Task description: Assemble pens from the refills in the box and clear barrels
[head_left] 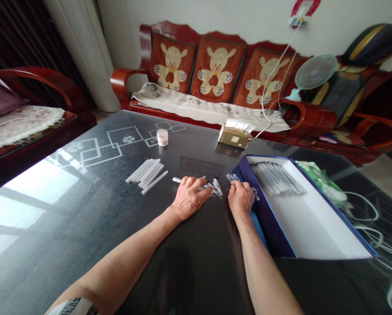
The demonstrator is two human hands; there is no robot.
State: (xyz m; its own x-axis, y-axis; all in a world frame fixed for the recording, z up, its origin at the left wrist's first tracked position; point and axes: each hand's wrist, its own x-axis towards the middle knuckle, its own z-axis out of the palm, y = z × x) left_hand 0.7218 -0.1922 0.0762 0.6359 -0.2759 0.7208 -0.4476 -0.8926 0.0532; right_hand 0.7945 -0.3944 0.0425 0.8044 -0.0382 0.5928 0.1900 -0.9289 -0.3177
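Note:
My left hand (191, 197) rests on the dark table with its fingers curled downward over small pieces; what they grip is hidden. A white tube (176, 180) pokes out to the left of these fingers. Short white caps (217, 187) lie loose just to the right of them. My right hand (241, 197) is closed around a bundle of thin pen refills (233, 177), whose tips show above the fingers. It lies beside the blue box. Farther left, several translucent white pen barrels (145, 172) lie side by side in a slanted row.
An open blue box (327, 227) with a white inside holds a row of clear tubes (277, 178). Beyond stand a small round tub (162, 137) and a tissue pack (235, 133). A green plastic packet (323, 181) and white cables (376, 238) lie right of the box.

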